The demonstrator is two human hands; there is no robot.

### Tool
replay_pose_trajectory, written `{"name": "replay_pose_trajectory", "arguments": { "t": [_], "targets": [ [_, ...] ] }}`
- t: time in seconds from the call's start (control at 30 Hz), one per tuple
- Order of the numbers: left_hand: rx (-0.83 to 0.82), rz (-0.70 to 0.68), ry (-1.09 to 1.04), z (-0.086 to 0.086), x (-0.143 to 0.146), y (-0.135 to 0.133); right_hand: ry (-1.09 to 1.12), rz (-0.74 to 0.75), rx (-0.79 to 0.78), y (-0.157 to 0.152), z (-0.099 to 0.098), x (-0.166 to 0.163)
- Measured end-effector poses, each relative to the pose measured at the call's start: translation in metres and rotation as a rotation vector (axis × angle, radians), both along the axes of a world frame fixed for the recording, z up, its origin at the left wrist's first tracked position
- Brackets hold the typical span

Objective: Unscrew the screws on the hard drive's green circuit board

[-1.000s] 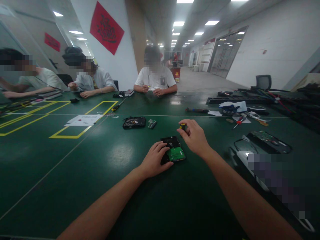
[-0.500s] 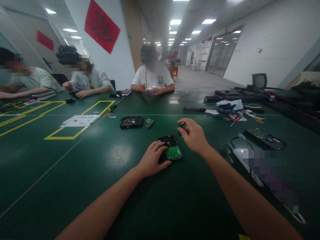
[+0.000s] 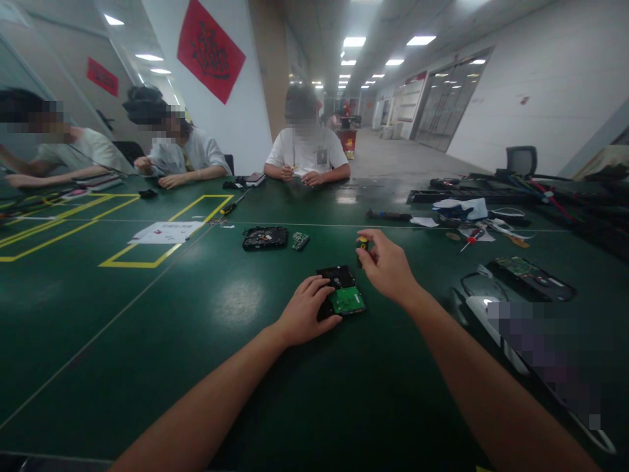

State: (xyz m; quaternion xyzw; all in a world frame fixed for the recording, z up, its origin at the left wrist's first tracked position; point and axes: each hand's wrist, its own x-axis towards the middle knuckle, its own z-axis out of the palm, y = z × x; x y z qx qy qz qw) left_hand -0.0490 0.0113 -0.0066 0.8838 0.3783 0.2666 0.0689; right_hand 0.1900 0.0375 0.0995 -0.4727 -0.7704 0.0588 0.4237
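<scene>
A hard drive (image 3: 350, 300) with a green circuit board and a black casing lies flat on the table in front of me. My left hand (image 3: 308, 309) grips its left side, fingers across the top and thumb along the near edge, covering part of it. Just right of and above the drive, my right hand (image 3: 386, 262) pinches a small screwdriver (image 3: 363, 244) with a yellow and black handle. It is held roughly upright, and its tip cannot be made out. Beyond the drive lie an opened hard drive (image 3: 265, 238) and a loose circuit board (image 3: 300, 241).
On the right are another hard drive (image 3: 533, 276), a red screwdriver (image 3: 472, 240), a dark-handled tool (image 3: 389, 215) and cables (image 3: 545, 193). A paper sheet (image 3: 167, 232) and a yellow-handled screwdriver (image 3: 230, 208) are on the left. Several people sit across the green table (image 3: 162, 341).
The view has shifted slightly, so everything sits a little further right. In my right hand the screwdriver's yellow end shows more. My left hand stays on the hard drive.
</scene>
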Motion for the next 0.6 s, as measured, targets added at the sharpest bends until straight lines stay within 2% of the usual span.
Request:
{"name": "replay_pose_trajectory", "arguments": {
  "t": [0.27,0.6],
  "targets": [
    [0.011,-0.003,0.002,-0.0007,-0.0005,0.0007,-0.006,-0.025,0.089,0.0024,-0.0019,0.0006],
    [0.008,0.007,0.012,0.0006,-0.0004,-0.0003,-0.007,-0.028,0.084,0.0000,-0.0032,0.0004]
  ]
}}
